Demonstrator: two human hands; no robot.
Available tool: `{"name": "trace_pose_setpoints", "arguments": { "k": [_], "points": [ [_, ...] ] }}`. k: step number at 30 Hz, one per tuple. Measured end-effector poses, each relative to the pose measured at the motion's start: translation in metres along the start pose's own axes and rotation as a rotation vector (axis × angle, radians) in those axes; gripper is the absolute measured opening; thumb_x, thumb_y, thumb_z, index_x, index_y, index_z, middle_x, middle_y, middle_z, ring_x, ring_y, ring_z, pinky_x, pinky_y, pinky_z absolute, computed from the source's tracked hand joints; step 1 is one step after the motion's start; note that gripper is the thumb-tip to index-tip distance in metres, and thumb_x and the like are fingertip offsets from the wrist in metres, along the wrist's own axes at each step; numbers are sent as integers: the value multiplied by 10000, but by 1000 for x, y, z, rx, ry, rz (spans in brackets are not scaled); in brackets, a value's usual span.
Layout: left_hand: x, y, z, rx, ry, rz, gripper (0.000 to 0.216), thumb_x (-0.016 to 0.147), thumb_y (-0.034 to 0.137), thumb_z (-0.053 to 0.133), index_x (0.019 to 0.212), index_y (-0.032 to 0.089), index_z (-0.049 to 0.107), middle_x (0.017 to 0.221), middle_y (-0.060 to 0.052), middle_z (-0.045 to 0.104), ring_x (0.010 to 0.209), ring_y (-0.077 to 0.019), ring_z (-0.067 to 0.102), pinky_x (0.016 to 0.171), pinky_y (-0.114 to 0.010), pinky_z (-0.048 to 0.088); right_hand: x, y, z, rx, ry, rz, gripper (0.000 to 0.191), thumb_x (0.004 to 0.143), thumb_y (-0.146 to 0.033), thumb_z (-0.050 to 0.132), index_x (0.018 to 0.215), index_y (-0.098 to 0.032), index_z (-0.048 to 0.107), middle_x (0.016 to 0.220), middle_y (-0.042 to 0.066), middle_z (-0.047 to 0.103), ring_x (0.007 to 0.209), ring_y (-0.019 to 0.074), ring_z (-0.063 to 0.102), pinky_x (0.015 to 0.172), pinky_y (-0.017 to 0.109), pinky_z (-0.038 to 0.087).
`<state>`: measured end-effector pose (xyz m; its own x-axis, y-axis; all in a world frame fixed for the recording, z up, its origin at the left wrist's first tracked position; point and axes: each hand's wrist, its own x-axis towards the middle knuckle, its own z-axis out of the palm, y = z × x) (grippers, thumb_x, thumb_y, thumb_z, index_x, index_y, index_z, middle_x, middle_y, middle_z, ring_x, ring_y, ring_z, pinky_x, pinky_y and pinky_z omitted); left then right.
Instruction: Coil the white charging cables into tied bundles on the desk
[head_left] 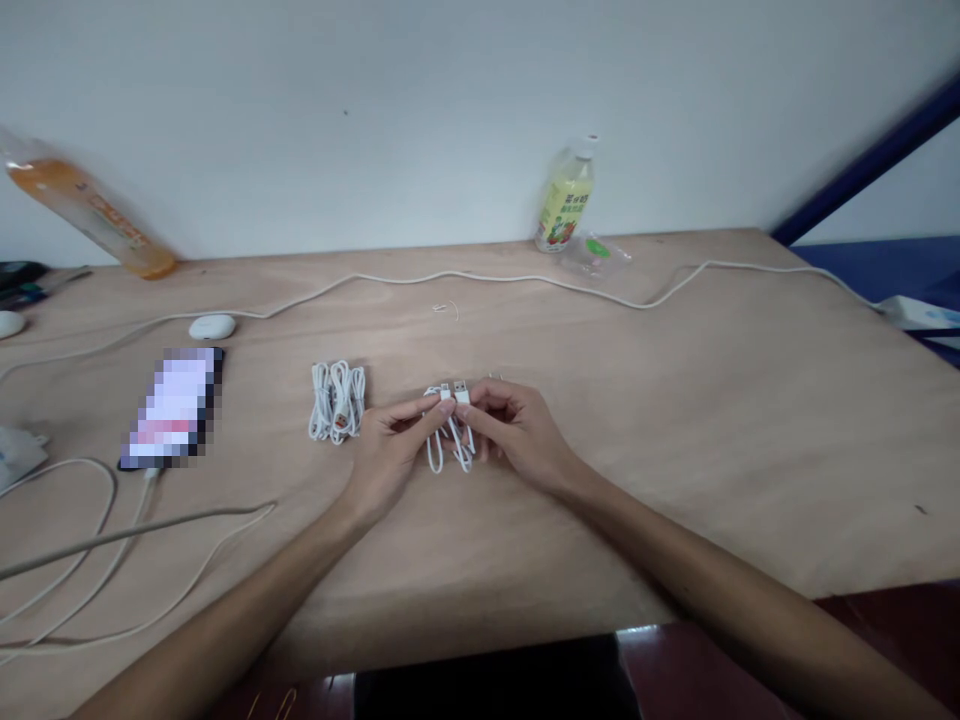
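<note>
Both hands meet near the middle of the table around a white USB cable (463, 455) folded into loops. My left hand (386, 448) pinches one white plug between thumb and forefinger. Beside it, my right hand (521, 425) grips the other plug, a USB connector with its metal end pointing away from me. Loops of the cable hang below the fingertips, and the right fingers partly hide them. Just left of my left hand lie several coiled white cables (337, 402), bundled side by side on the table.
A phone (172, 410) with a cable plugged in lies left, near a white case (212, 327). A long white cord (450, 275) crosses the table's back. An orange bottle (90, 215) and a yellow-green bottle (566, 200) lean on the wall. Clear plastic packaging (596, 256) lies beside the latter.
</note>
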<state>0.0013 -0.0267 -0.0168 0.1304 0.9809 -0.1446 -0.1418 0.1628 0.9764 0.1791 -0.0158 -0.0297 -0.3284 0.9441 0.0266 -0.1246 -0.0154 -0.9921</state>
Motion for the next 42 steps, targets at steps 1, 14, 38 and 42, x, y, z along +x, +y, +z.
{"name": "trace_pose_setpoints", "arguments": {
  "k": [1, 14, 38, 42],
  "points": [
    [0, 1, 0, 0, 2, 0, 384, 770, 532, 951, 966, 204, 918, 798, -59, 827, 683, -195, 733, 655, -318, 634, 0, 0, 0, 5, 0, -3, 437, 916, -616, 808, 793, -216, 680, 700, -5, 737, 517, 102, 580, 508, 233, 500],
    [0, 2, 1, -19, 2, 2, 363, 748, 521, 969, 932, 211, 921, 766, -48, 822, 655, -186, 725, 656, -309, 633, 0, 0, 0, 1, 4, 4, 418, 922, -590, 807, 790, -217, 673, 709, -8, 726, 527, 104, 579, 515, 235, 497],
    [1, 0, 1, 1, 7, 7, 390, 755, 544, 957, 945, 206, 918, 773, -51, 816, 684, -198, 724, 671, -330, 639, 0, 0, 1, 1, 4, 11, 427, 924, -603, 801, 789, -219, 672, 722, -5, 742, 529, 105, 589, 517, 238, 507],
    [1, -1, 0, -9, 3, 8, 367, 759, 528, 958, 944, 214, 920, 785, -53, 822, 684, -194, 726, 670, -325, 640, 0, 1, 0, 7, 3, 13, 412, 920, -593, 807, 796, -221, 678, 712, -11, 733, 531, 106, 596, 518, 236, 510]
  ]
}}
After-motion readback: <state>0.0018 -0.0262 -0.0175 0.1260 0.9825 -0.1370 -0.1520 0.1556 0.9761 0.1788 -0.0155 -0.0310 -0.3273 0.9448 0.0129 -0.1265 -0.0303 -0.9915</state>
